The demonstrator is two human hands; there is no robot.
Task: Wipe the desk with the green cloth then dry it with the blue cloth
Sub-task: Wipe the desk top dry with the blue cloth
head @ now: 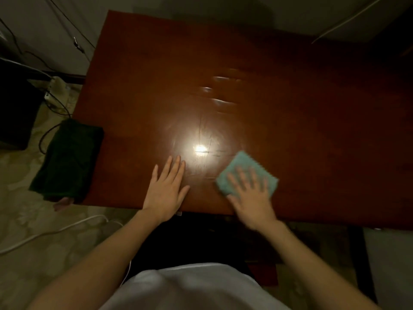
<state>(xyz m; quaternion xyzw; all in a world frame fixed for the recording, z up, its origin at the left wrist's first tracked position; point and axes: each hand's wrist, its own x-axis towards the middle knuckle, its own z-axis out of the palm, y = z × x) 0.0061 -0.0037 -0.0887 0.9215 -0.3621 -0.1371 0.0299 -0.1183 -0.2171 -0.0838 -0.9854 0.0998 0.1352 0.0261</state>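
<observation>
Hands flat, right seemingly on cloth

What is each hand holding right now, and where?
Nothing is gripped. The right hand presses flat on the blue cloth's near half; the left hand rests flat on the desk.

The room is dim. A pale patterned floor lies at 8 o'clock, crossed by a white cable. A black box-shaped object stands at 9 o'clock. A pale wall runs at 12 o'clock.
</observation>
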